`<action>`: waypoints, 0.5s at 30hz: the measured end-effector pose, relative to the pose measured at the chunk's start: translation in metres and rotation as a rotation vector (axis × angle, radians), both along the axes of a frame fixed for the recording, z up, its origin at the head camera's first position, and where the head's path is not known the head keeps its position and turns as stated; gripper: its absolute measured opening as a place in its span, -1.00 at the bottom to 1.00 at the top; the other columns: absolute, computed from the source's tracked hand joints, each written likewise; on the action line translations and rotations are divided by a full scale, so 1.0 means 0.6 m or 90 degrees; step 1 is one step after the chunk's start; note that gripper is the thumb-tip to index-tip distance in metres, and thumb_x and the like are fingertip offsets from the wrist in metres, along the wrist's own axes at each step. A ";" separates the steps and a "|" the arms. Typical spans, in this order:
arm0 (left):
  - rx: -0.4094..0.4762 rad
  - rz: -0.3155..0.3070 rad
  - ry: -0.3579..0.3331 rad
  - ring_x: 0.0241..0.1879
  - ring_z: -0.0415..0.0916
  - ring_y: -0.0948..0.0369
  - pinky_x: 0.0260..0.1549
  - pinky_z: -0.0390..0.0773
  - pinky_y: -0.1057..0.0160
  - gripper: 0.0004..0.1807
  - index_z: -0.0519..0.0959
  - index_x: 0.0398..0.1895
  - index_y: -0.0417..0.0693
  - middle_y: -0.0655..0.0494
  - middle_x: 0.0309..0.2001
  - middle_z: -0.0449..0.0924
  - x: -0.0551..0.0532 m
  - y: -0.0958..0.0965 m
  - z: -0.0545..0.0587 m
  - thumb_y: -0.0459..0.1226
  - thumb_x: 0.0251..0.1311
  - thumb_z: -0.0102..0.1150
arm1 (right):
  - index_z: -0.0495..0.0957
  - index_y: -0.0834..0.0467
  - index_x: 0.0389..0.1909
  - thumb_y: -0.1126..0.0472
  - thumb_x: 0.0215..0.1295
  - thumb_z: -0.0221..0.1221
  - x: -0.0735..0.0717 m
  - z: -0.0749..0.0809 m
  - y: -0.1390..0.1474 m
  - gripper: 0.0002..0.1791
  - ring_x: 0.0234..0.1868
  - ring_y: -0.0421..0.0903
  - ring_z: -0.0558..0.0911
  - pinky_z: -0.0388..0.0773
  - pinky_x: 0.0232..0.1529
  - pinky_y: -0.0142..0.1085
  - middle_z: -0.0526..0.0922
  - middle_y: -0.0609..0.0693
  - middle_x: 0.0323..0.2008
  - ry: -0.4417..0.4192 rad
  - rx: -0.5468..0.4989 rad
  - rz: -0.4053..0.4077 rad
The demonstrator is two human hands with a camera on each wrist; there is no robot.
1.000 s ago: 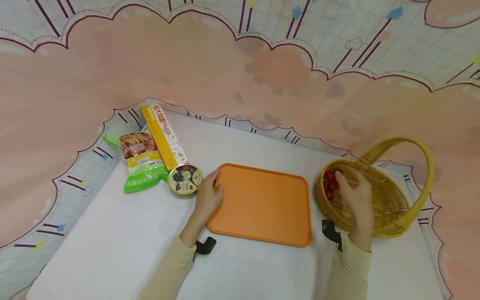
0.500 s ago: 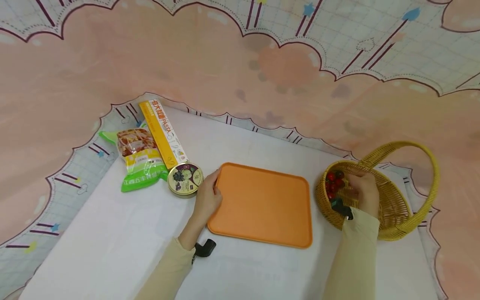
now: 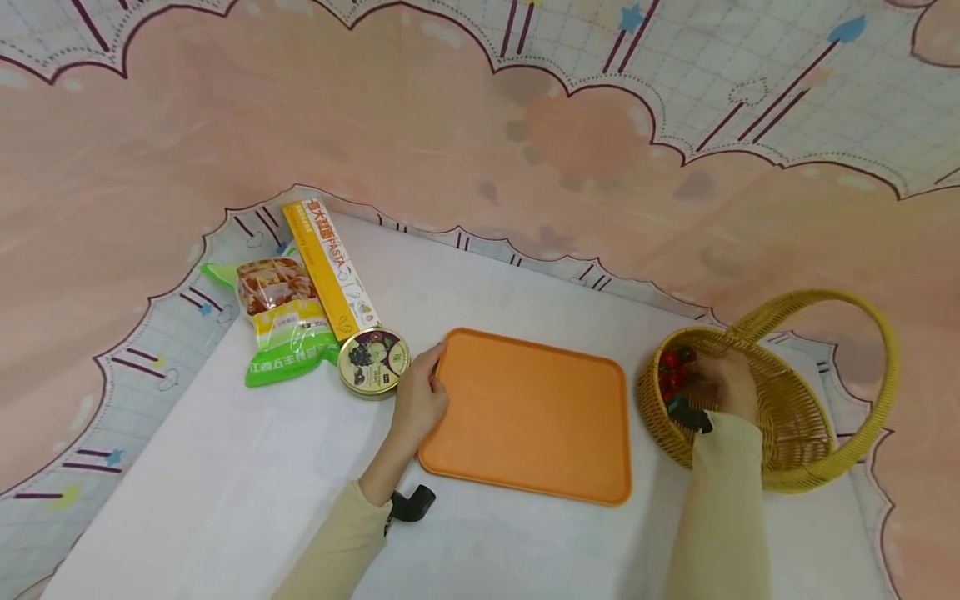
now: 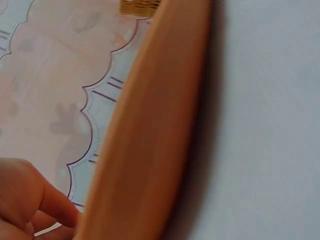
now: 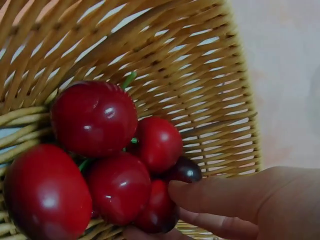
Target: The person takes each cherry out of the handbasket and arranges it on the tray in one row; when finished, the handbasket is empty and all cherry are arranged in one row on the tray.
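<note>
An orange rectangular tray (image 3: pixel 525 417) lies on the white table in the head view, its left edge gripped by my left hand (image 3: pixel 417 400), thumb on the rim. The left wrist view shows that tray's side (image 4: pixel 150 120) from close up, with curled fingers at lower left. My right hand (image 3: pixel 727 383) reaches into the yellow wicker basket (image 3: pixel 795 417). There it pinches a bunch of red cherry tomatoes (image 5: pixel 120 187), a few of them dark, with bits of green stem. Thumb (image 5: pixel 215 195) and fingers meet around the lower fruits; some fingertips are hidden behind them.
Left of the tray lie a round tin (image 3: pixel 372 362), a yellow-and-white pasta box (image 3: pixel 333 271) and a green food bag (image 3: pixel 285 321), close together. The basket's tall handle (image 3: pixel 885 358) arches up at the right. A patterned cloth (image 3: pixel 375 142) hangs behind the table.
My right hand has gone deeper into the basket and closed on the cherry tomatoes. My left hand keeps its grip on the tray. The head view has shifted slightly.
</note>
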State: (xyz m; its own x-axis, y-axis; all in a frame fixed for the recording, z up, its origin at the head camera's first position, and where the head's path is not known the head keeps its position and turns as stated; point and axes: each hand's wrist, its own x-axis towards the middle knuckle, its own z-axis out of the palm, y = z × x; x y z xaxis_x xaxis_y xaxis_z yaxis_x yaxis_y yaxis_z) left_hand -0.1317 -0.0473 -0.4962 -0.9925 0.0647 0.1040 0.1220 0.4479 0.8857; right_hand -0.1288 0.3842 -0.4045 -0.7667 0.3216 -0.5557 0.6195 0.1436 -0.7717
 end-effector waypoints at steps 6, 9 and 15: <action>-0.002 -0.012 0.012 0.26 0.38 -0.13 0.21 0.35 -0.05 -0.36 0.42 0.30 -0.37 -0.31 0.20 0.48 -0.003 -0.001 -0.003 -0.64 0.02 -0.08 | 0.63 0.07 -0.67 0.38 0.18 0.22 -0.006 0.007 -0.007 -0.73 -0.55 -0.26 0.54 0.49 -0.45 -0.40 0.57 -0.19 -0.66 -0.022 0.134 -0.009; -0.003 -0.017 0.009 0.26 0.37 -0.14 0.22 0.34 -0.05 -0.36 0.40 0.30 -0.37 -0.31 0.21 0.47 -0.003 0.001 -0.006 -0.63 0.04 -0.08 | 0.64 -0.04 -0.66 0.32 0.20 0.26 -0.001 0.022 -0.014 -0.72 -0.53 -0.34 0.50 0.44 -0.44 -0.45 0.55 -0.30 -0.66 0.000 0.174 -0.025; -0.006 -0.020 0.000 0.27 0.35 -0.14 0.24 0.32 -0.05 -0.38 0.39 0.31 -0.36 -0.30 0.22 0.46 -0.003 0.000 -0.005 -0.62 0.08 -0.08 | 0.67 -0.14 -0.51 0.22 0.24 0.30 0.020 0.050 -0.040 -0.81 -0.50 -0.33 0.52 0.51 -0.40 -0.46 0.59 -0.35 -0.54 0.068 0.089 -0.106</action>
